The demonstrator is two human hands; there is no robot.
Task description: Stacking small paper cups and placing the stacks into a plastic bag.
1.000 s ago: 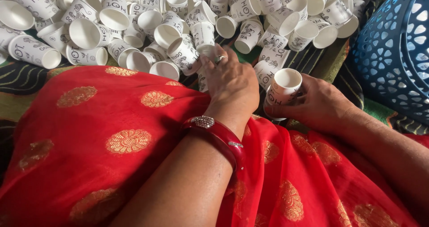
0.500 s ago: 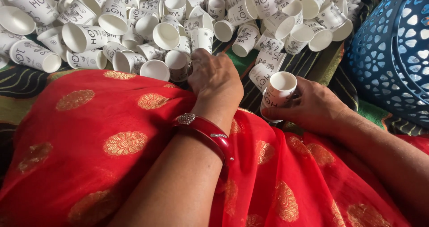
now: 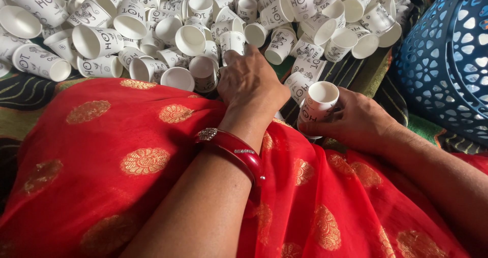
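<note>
While the right hand (image 3: pixel 356 120) grips 1 upright cup (image 3: pixel 317 103) over the red cloth (image 3: pixel 117 156), the left hand (image 3: pixel 254 82) reaches into the pile (image 3: pixel 152 29) just ahead, fingertips pinching a second cup (image 3: pixel 232 42). The blue basket (image 3: pixel 447 59) sits at right.

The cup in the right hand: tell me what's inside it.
The paper cup held by the right hand shows a plain white inner wall, nothing visible inside. Its bottom is out of sight, and fingers cover its lower side.

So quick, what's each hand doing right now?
Left hand: fingers reaching into the cup pile, grip hidden.
Right hand: closed on a white paper cup.
</note>
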